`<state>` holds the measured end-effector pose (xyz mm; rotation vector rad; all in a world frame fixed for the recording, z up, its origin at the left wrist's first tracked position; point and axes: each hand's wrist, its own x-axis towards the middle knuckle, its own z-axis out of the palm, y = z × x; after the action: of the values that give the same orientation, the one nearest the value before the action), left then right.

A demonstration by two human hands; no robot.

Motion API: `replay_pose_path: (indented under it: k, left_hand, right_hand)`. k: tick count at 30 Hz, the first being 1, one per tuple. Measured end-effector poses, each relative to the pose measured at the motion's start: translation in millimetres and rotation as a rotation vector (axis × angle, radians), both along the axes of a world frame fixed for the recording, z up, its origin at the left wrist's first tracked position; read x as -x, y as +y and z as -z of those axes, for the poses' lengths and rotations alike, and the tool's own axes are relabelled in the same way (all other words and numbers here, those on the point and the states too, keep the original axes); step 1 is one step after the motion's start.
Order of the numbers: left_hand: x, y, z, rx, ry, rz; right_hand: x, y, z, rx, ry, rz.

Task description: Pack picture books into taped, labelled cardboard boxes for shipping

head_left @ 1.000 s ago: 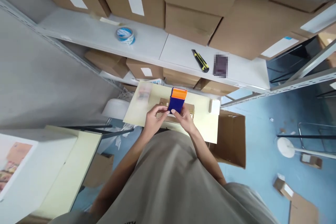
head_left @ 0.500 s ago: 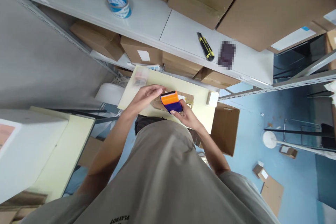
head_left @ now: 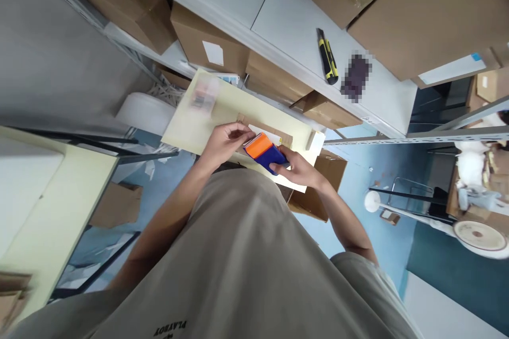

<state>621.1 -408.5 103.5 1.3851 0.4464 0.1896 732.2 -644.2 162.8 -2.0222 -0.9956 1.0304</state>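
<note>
A small orange and dark blue box (head_left: 260,149) is held above a pale yellow tabletop (head_left: 177,130), its orange end toward the left. My right hand (head_left: 297,167) grips the blue end, thumb on the near side and fingers on the far side. My left hand (head_left: 227,143) is at the orange end, thumb and fingertips pinched together at the box's edge. Exactly what the left fingertips pinch there is partly hidden. Beneath the box lies a flat piece of cardboard (head_left: 286,139) with a white label.
A grey shelf (head_left: 284,8) ahead bears a yellow and black utility knife (head_left: 327,57), a pixelated dark item (head_left: 357,77) and large cartons (head_left: 429,16). A small white box (head_left: 315,141) stands on the table's right end. An open carton (head_left: 312,204) is below right.
My left fingers have closed in to the orange end of the box. The box has tilted and shifted slightly right with my right hand. The head view has turned and moved.
</note>
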Motion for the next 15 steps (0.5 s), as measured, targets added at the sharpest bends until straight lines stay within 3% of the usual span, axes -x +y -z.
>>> replay_pose_path:
  k: [3, 6, 8, 11, 15]
  left_hand:
    - [2.3, -12.1, 17.0, 0.056, 0.045, -0.061]
    - [6.0, -10.6, 26.6, 0.114, 0.071, -0.089]
    - [8.7, 2.9, 32.7, 0.121, 0.087, -0.153]
    - [12.1, 33.5, 49.0, 0.072, 0.097, -0.357]
    - [14.0, 55.9, 81.4, 0.064, 0.151, -0.429]
  right_hand:
    - [-12.6, 5.2, -10.4, 0.093, 0.064, -0.037]
    - [-31.2, 10.2, -32.0, 0.237, 0.086, -0.123]
    - [-47.2, 12.6, -50.1, 0.36, 0.097, -0.194]
    - [-70.7, 15.9, -73.5, 0.526, 0.124, -0.264]
    - [-86.7, 25.0, -84.6, 0.624, 0.232, -0.233]
